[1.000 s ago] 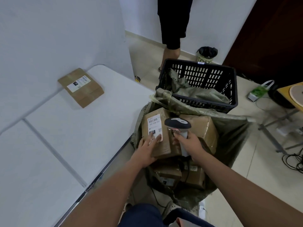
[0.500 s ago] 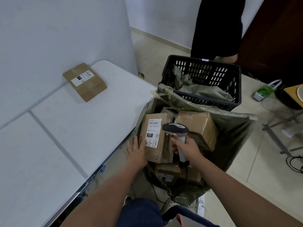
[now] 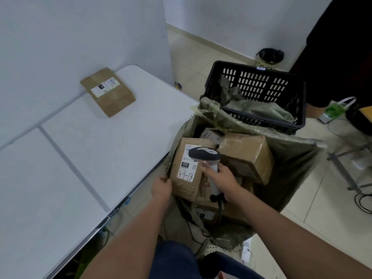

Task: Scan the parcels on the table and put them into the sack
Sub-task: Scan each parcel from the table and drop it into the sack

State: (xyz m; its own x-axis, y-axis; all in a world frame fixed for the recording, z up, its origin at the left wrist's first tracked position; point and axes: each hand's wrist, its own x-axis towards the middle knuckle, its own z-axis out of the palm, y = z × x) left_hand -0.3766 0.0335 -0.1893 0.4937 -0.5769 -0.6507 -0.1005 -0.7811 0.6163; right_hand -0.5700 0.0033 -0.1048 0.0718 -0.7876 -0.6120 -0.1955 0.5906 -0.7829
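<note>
Since a moment ago my left hand (image 3: 162, 187) has slid off the labelled parcel (image 3: 186, 170) to its near-left corner; its fingers are hidden, so I cannot tell whether it grips. That parcel now sits inside the sack (image 3: 285, 158). My right hand (image 3: 220, 179) is curled round the scanner (image 3: 204, 156). One parcel on the tabletop (image 3: 108, 91) is left. I should reach for it label-up, keeping the scanner clear.
</note>
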